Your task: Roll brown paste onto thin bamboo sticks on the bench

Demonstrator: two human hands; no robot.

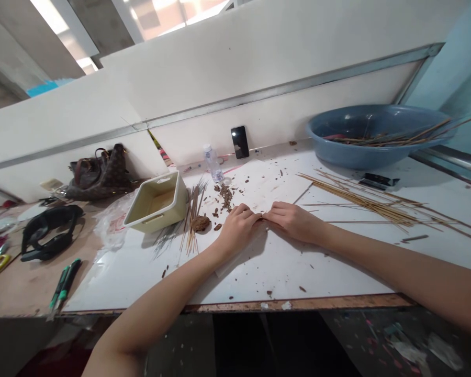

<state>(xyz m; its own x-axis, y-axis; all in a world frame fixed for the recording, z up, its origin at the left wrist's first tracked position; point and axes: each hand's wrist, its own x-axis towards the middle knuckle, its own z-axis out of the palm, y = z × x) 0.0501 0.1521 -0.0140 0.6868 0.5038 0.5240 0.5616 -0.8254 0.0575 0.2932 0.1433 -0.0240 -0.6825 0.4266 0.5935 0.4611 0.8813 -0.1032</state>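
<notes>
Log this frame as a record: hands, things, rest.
hands: left hand and right hand meet at the fingertips; anything held is too small to tell
things: brown crumbs, brown lump, thin wooden sticks beside the lump
rest: blue basin of sticks, cream tray, water bottle, phone, handbag

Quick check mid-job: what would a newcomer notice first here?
The left hand and right hand meet mid-bench on the white worktop, fingertips together. Far right, a big blue basin holds thin sticks, with loose sticks spread before it. Left of the hands sits a cream tray.
</notes>
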